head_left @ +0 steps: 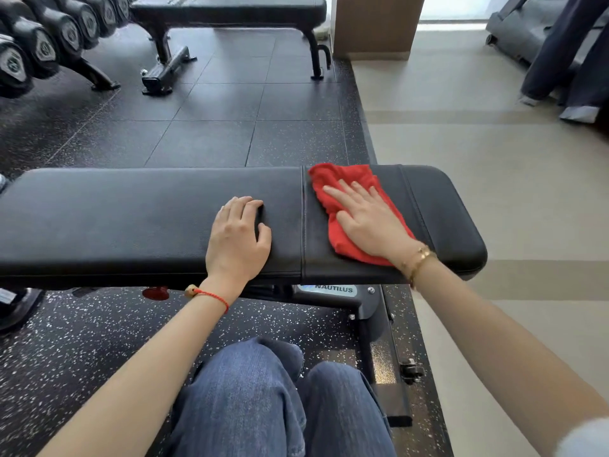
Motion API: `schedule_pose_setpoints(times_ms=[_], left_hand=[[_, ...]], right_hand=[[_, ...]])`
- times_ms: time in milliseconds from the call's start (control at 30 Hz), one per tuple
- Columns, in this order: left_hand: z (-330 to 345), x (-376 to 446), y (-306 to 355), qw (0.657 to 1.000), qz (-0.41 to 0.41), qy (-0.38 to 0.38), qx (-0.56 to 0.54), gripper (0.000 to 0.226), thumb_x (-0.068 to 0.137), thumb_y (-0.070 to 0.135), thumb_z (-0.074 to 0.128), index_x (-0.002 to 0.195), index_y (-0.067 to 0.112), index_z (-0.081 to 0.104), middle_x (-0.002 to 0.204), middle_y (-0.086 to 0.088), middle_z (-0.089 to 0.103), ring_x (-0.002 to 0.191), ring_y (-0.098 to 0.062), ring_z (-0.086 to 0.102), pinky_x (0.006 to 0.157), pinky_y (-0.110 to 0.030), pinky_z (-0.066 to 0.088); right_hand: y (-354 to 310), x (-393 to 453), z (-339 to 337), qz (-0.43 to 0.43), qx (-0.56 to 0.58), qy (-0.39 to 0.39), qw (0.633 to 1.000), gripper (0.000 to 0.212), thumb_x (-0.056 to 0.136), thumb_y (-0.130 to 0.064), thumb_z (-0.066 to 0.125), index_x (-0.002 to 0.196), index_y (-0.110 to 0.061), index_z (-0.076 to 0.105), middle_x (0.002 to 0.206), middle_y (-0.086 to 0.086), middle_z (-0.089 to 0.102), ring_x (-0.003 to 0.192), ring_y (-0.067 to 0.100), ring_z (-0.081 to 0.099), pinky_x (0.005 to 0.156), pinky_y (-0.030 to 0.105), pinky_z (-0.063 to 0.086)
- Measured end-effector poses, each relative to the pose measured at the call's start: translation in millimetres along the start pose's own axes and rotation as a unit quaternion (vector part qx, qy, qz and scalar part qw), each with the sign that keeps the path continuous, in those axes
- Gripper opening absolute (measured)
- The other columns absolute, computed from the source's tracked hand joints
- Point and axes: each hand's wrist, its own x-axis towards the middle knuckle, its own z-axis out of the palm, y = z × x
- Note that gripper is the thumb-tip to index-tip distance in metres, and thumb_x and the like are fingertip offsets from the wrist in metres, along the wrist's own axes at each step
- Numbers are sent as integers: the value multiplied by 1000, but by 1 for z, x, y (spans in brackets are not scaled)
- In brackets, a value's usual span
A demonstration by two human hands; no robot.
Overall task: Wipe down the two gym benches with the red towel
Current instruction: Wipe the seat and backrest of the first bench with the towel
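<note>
Now the near bench point(131, 219) is lying crosswise before the person, its long axis running left to right, with a seam dividing the long pad from the shorter pad at the right end. Red towel point(339, 192) is sitting bunched on that shorter pad, just right of the seam, its long axis slanting from the far-left corner toward the near-right edge. Right hand point(365, 219) is pressing flat on the towel, fingers straight and spread, pointing away and to the left. Left hand point(239, 239) is resting on the long pad just left of the seam, fingers loosely curled against the vinyl and gripping nothing. Far bench point(230, 9) is standing well apart across the dark rubber floor point(204, 127), also lengthwise left to right. Dumbbell rack point(49, 37) is showing at upper left. Jeans-clad knees point(263, 397) are showing below the near bench.
</note>
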Motion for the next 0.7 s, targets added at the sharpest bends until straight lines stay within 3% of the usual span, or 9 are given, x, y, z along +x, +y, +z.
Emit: schedule_pose_setpoints(times_ms=[133, 300, 433, 700], left_hand=[[0, 2, 0, 1000, -2, 4, 4, 38, 90, 19, 51, 127, 11, 57, 134, -8, 56, 132, -27, 45, 116, -42, 32], [-1, 2, 0, 1000, -4, 7, 6, 38, 89, 17, 51, 126, 11, 58, 133, -9, 57, 131, -27, 45, 115, -41, 33], [0, 2, 1, 1000, -4, 5, 11, 41, 88, 17, 50, 128, 10, 56, 134, -9, 56, 132, -28, 45, 116, -42, 32], [-1, 2, 5, 1000, -10, -2, 17, 41, 89, 18, 49, 129, 9, 56, 136, -10, 55, 134, -29, 43, 116, -42, 31]], right_hand=[[-4, 48, -6, 113, -16, 1, 994, 54, 101, -31, 28, 154, -29, 19, 164, 5, 9, 151, 27, 8, 122, 45, -1], [-56, 16, 16, -13, -8, 10, 1000, 55, 98, -29, 35, 152, -32, 25, 163, 2, 13, 150, 25, 10, 122, 42, 0], [-54, -33, 20, -83, 4, 22, 996, 56, 96, -29, 38, 150, -36, 28, 162, -3, 17, 150, 21, 10, 123, 39, -1], [-50, 70, 9, 28, 16, -33, 999, 51, 101, -31, 28, 152, -33, 24, 164, 0, 9, 151, 24, 5, 122, 43, -5]])
